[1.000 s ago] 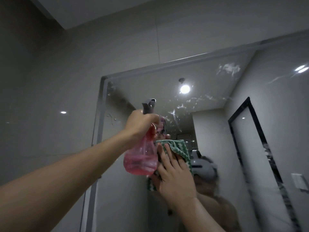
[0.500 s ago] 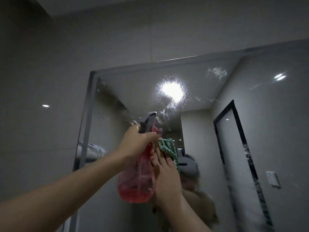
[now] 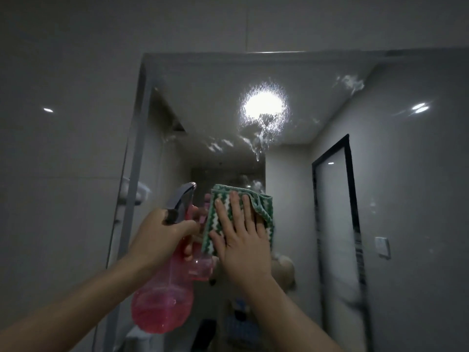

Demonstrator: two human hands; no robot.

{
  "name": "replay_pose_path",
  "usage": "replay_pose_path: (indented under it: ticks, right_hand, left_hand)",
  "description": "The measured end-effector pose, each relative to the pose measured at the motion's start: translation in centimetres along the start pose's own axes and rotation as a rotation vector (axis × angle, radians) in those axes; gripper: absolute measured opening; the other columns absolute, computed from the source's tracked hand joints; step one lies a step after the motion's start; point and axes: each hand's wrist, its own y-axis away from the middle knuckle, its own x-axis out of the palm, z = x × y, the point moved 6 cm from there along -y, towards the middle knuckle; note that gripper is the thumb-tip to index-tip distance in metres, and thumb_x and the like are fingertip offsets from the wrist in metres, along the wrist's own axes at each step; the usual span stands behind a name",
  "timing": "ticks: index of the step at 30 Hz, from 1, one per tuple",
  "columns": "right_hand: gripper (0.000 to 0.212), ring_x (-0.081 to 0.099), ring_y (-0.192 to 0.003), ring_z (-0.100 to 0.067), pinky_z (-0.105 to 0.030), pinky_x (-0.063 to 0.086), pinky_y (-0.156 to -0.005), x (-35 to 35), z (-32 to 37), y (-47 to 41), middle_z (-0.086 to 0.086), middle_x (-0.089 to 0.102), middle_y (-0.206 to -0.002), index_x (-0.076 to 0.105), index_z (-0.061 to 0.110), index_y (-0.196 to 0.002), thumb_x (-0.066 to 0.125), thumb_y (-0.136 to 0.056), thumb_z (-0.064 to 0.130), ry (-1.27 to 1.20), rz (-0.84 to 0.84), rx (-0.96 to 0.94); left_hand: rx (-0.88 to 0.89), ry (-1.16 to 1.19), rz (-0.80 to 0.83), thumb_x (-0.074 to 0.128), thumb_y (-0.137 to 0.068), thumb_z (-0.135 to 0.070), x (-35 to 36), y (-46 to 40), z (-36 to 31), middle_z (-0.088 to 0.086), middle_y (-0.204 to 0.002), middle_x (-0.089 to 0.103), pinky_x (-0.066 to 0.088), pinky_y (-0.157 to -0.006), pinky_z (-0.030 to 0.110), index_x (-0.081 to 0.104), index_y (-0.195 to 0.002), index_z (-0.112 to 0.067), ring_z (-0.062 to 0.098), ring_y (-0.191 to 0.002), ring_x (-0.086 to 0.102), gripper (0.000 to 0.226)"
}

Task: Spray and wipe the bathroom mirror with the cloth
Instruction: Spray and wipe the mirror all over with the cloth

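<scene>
1. The fingers [image 3: 238, 207] of the right hand [image 3: 243, 240] are lying straight and spread, pressing the green-and-white cloth [image 3: 261, 212] flat against the mirror [image 3: 380, 199]. Nothing is curling round the cloth, so if the pressure is easing during a stroke, the cloth is likely slipping down the glass or dropping.

2. The cloth's right edge is hanging folded and loose beyond the palm. A folded corner is probably dragging unevenly and leaving streaks rather than lifting the wet film.

3. The left hand [image 3: 162, 235] is gripping the neck of the pink spray bottle [image 3: 160, 308], its fingers wrapped round it below the grey trigger head [image 3: 182, 199]. The bottle is sitting just beside the wiping hand, so a wide sweep to the left is risking a knock against it, or an accidental squeeze of the trigger onto the right hand.

4. Above the cloth, the spray patch [image 3: 264, 110] is catching the reflected light, and a run [image 3: 258, 148] is trailing down from it. If wiping is waiting too long, more drips are likely heading down the glass.

5. Smears [image 3: 350, 83] are sitting near the mirror's top right, well apart from the cloth. Reaching that high while holding the bottle is straining balance and may be leaving the corner missed.
</scene>
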Motion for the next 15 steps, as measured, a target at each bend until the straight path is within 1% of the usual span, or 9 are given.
replay_pose_path:
  ticks: [2, 3, 4, 6, 9, 11, 12, 13, 15]
  right_hand:
    - [0.062, 0.022, -0.143, -0.023, -0.035, 0.035, -0.102, 0.5, 0.9, 1.3, -0.004, 0.022, -0.157, 0.024, 0.024, -0.15, 0.033, -0.094, 0.047, 0.01, 0.032, -0.022]
    - [0.062, 0.021, -0.144, -0.024, -0.034, 0.031, -0.103, 0.7, 1.3, 1.9, -0.004, 0.021, -0.157, 0.023, 0.024, -0.15, 0.033, -0.094, 0.047, 0.017, 0.05, -0.046]
    - [0.062, 0.02, -0.144, -0.024, -0.034, 0.028, -0.103, 0.7, 1.7, 2.4, -0.004, 0.021, -0.157, 0.022, 0.024, -0.15, 0.034, -0.094, 0.048, 0.028, 0.068, -0.067]
    - [0.061, 0.021, -0.143, -0.026, -0.035, 0.024, -0.104, 0.5, 1.8, 2.7, -0.006, 0.025, -0.156, 0.024, 0.024, -0.15, 0.033, -0.095, 0.049, 0.052, 0.088, -0.114]
    - [0.057, 0.029, -0.141, -0.025, -0.036, 0.026, -0.105, 0.0, 0.7, 1.0, -0.006, 0.032, -0.153, 0.035, 0.027, -0.147, 0.032, -0.095, 0.05, 0.107, 0.131, -0.262]
    - [0.055, 0.036, -0.138, -0.025, -0.035, 0.027, -0.103, -1.1, -1.1, -1.8, -0.005, 0.036, -0.151, 0.04, 0.027, -0.144, 0.031, -0.095, 0.049, 0.164, 0.129, -0.292]
    - [0.055, 0.034, -0.139, -0.024, -0.034, 0.024, -0.104, -1.8, -2.1, -3.4, -0.004, 0.032, -0.153, 0.037, 0.028, -0.146, 0.029, -0.095, 0.049, 0.182, 0.126, -0.278]
    - [0.057, 0.025, -0.143, -0.022, -0.033, 0.017, -0.108, -2.6, -3.0, -4.8, -0.001, 0.022, -0.156, 0.027, 0.03, -0.149, 0.023, -0.096, 0.051, 0.197, 0.13, -0.257]
    - [0.055, -0.007, -0.145, -0.012, -0.026, -0.002, -0.111, -3.6, -5.1, -7.0, 0.008, -0.012, -0.155, -0.004, 0.039, -0.148, 0.011, -0.098, 0.055, 0.182, 0.144, -0.186]
  left_hand:
    - [-0.003, 0.008, -0.018, 0.066, -0.05, -0.017, -0.6, 1.1, 0.9, 0.012, -0.039, 0.046, 0.041, -0.05, 0.034, 0.06, -0.08, 0.019, 0.024, -0.038, 0.043, 0.048]
    - [-0.011, 0.045, -0.02, 0.068, -0.054, -0.014, -0.8, 1.6, 1.4, 0.012, -0.039, 0.046, 0.041, -0.049, 0.033, 0.059, -0.08, 0.021, 0.023, -0.037, 0.043, 0.045]
    - [-0.031, 0.079, -0.016, 0.07, -0.061, -0.006, -0.9, 2.3, 1.7, 0.012, -0.039, 0.044, 0.041, -0.045, 0.03, 0.057, -0.08, 0.021, 0.022, -0.035, 0.042, 0.035]
    - [-0.085, 0.149, 0.009, 0.061, -0.075, 0.012, -1.0, 3.4, 2.0, 0.012, -0.038, 0.041, 0.038, -0.036, 0.025, 0.057, -0.075, 0.015, 0.02, -0.031, 0.039, 0.005]
    - [-0.108, 0.17, 0.006, 0.055, -0.077, 0.016, -1.8, 3.4, 2.6, 0.015, -0.038, 0.04, 0.035, -0.033, 0.022, 0.057, -0.052, -0.001, 0.019, -0.03, 0.038, 0.03]
    - [-0.11, 0.135, -0.034, 0.056, -0.077, 0.016, -2.5, 2.6, 2.7, 0.015, -0.038, 0.042, 0.037, -0.035, 0.022, 0.053, -0.049, 0.001, 0.02, -0.03, 0.04, 0.032]
    - [-0.097, 0.121, -0.041, 0.056, -0.077, 0.015, -2.7, 2.1, 2.6, 0.015, -0.038, 0.043, 0.038, -0.037, 0.024, 0.054, -0.052, 0.004, 0.021, -0.031, 0.041, 0.028]
    - [-0.078, 0.12, -0.047, 0.056, -0.077, 0.015, -2.8, 1.6, 2.4, 0.015, -0.039, 0.044, 0.039, -0.038, 0.025, 0.057, -0.053, 0.004, 0.021, -0.031, 0.042, 0.026]
    - [-0.048, 0.151, -0.037, 0.062, -0.074, 0.011, -2.4, 0.9, 1.8, 0.012, -0.038, 0.046, 0.04, -0.037, 0.023, 0.064, -0.059, -0.005, 0.02, -0.032, 0.043, 0.022]
